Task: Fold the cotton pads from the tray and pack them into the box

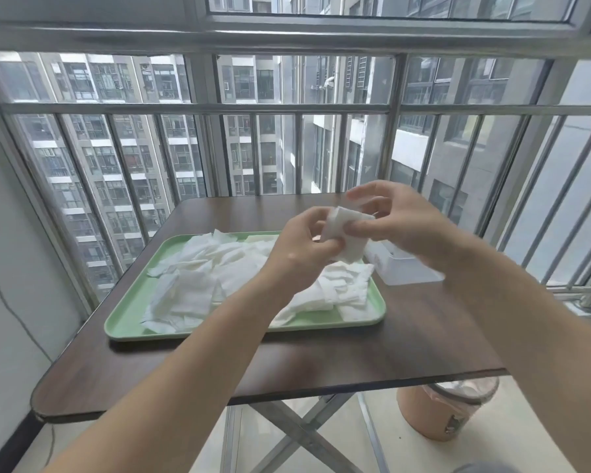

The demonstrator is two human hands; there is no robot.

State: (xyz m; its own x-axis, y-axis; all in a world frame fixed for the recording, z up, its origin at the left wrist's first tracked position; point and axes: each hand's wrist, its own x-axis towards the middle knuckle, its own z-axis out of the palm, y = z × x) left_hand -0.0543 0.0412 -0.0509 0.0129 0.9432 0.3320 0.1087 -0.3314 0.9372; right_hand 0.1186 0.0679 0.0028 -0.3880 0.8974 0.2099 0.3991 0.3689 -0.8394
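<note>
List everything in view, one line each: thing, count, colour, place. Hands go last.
held cotton pad: one, white, in the air above the tray's far right part
loose cotton pads: a heap, too many to count, white, on the tray
tray: one, light green, on the table
box: one, white, on the table right of the tray, partly hidden by the right hand
table: one, dark brown, by the window
railing: one, grey metal, behind the table
bin: one, pinkish, on the floor under the table's right corner
left hand: one, pinches the held pad
right hand: one, pinches the same pad
</note>
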